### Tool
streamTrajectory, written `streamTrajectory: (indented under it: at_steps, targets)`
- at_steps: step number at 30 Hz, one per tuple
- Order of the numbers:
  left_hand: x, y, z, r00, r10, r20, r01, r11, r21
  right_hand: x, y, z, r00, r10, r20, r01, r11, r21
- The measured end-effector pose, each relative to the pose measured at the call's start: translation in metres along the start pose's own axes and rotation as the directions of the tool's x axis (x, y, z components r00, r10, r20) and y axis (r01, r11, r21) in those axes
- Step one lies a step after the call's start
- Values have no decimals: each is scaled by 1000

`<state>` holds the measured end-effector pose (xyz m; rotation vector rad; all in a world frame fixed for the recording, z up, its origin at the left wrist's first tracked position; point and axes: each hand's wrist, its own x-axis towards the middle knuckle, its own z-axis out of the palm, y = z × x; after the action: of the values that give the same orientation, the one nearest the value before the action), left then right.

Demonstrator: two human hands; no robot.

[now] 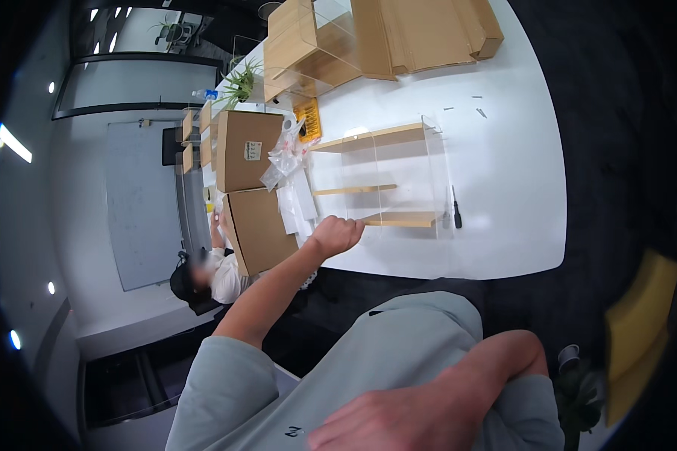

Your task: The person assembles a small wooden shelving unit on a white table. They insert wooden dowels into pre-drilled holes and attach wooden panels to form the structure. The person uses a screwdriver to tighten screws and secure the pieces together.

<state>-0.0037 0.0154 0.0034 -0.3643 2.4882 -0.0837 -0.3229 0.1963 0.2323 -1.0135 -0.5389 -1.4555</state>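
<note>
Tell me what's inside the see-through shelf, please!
Three wooden boards sit inside the see-through shelf, and white table shows through it. At the nearest board's left, the left hand covers a bit, so I can't see there.

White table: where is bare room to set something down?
Widest: the right end of the white table, between the black-handled screwdriver and the rounded edge. A narrower strip separates the clear-sided shelf unit from opened cardboard. Crowded: the left, with brown boxes, crumpled plastic and an orange pack.

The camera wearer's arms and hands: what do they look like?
Short, pale grey-green fabric sleeves belong to a matching T-shirt bearing a small dark mark. The left hand and blurred right hand are bare: no gloves, watch or cables show.
</note>
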Motion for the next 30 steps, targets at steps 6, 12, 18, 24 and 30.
streamTrajectory:
  at_steps: [6,12,18,24,30]
  targets:
    - [5,13,-18,918,-390,66,384,840,-383,-33,31,-62,894,374,-246,-439,839,-320]
    - [13,29,-1,647,-689,328,611,210,-763,-149,158,-187,498,73,-864,-832,-241,-500]
    - [15,35,10,595,-675,437,641,71,-764,-173,182,-209,225,292,-929,-826,-448,-341]
    - [19,42,12,587,-685,432,626,46,-778,-169,182,-210,221,345,-912,-802,-469,-371]
    - [27,39,9,531,-672,516,675,-33,-737,-167,178,-210,210,345,-915,-800,-478,-364]
